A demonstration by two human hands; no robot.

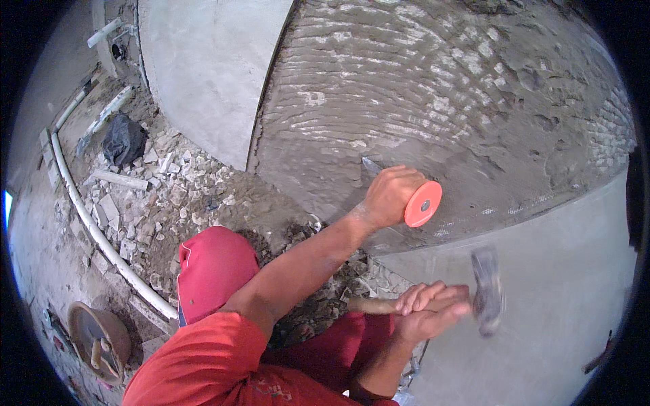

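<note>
Neither my left hand nor my right hand is in view. Below me a co-worker in a red cap (218,271) and red shirt (189,358) crouches. Their left hand (393,196) grips a chisel with an orange round guard (422,203), its metal blade (369,164) angled onto rough grey mortar (379,81) with ridges. Their right hand (430,311) holds a wooden-handled hammer (485,287), its head blurred, over a smooth grey slab (521,352) at the lower right.
Another grey slab (203,54) borders the mortar at upper left. Broken rubble (156,210) lies along the left with a black plastic bag (125,139) and a long white pipe (88,216). A bucket (78,335) with tools in it stands at lower left.
</note>
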